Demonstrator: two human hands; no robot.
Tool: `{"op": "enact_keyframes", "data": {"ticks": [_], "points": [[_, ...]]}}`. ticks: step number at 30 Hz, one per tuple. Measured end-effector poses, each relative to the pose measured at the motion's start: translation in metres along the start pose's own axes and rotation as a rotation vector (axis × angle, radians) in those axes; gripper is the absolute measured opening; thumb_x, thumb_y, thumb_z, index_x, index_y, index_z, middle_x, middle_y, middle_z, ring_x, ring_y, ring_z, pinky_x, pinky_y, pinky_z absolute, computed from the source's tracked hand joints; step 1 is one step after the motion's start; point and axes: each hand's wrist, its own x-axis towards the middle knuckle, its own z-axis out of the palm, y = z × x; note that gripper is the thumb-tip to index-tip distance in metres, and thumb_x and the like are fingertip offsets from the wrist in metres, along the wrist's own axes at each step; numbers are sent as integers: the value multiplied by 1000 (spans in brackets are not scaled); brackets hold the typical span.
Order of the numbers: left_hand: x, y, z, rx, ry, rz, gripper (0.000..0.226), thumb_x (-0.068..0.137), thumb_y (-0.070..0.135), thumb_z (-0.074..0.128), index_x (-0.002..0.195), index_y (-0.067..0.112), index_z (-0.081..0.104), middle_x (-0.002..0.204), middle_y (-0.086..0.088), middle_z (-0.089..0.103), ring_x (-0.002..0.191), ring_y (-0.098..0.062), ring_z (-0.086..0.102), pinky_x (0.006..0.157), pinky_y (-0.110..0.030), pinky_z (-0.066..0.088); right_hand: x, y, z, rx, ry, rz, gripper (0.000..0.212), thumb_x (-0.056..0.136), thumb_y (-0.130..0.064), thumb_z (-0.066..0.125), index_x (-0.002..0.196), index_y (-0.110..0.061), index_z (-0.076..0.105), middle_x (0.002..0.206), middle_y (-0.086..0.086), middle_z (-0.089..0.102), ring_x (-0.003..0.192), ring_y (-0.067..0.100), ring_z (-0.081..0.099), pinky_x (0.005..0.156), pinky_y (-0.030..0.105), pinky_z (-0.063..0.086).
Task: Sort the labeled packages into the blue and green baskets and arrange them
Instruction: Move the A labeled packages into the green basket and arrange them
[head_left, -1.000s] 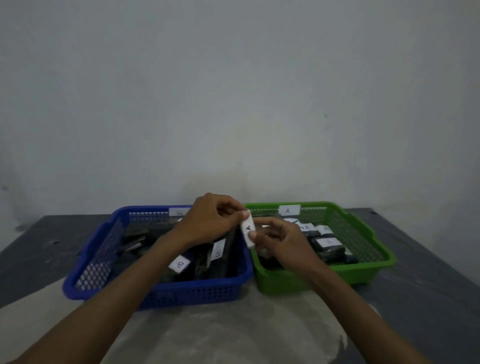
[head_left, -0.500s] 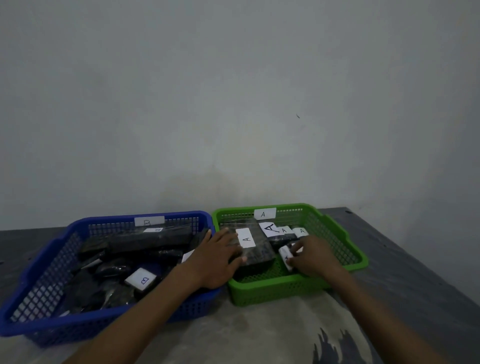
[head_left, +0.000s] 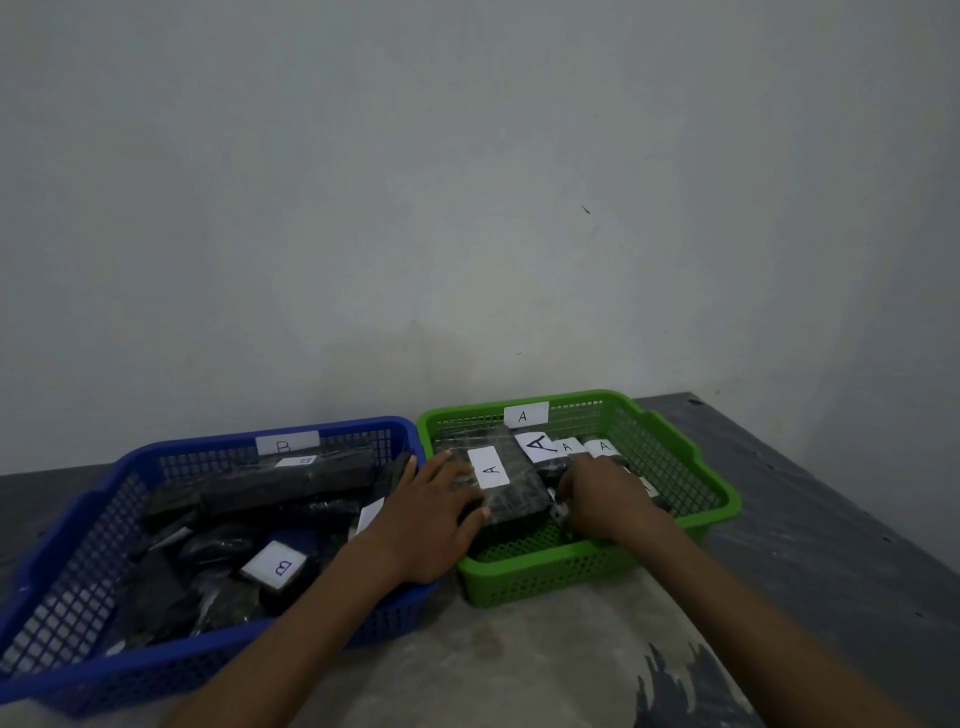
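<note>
Hands meet inside the green basket (head_left: 717, 499), which stands touching the blue basket (head_left: 78, 525) on its left; the left hand (head_left: 426, 514) lies with fingers spread flat on a large black package (head_left: 506, 480) labelled A; the right hand (head_left: 605, 496) curls over smaller packages just right of it, whether it grips one I cannot tell. B-labelled packages (head_left: 280, 569) fill the blue basket; both sit on a dark table (head_left: 831, 519).

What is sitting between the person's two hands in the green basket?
In the head view, a large black package labelled A lies between the left hand and right hand.
</note>
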Motion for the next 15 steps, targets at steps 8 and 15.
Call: {"op": "enact_keyframes", "data": {"ticks": [8, 15], "points": [[-2, 3, -2, 1, 0, -1, 46, 101, 48, 28, 136, 28, 50, 153, 4, 30, 147, -15, 3, 119, -50, -3, 10, 0, 4, -211, 67, -20, 34, 90, -39, 53, 107, -11, 62, 109, 9, 65, 99, 26, 64, 76, 31, 45], [-2, 3, -2, 1, -8, -7, 46, 101, 47, 28, 134, 27, 51, 153, 3, 31, 147, -17, 4, 119, -51, -1, 14, 13, 15, -203, 113, -20, 44, 85, -53, 55, 104, -14, 61, 102, 6, 67, 92, 24, 65, 76, 32, 49]]}}
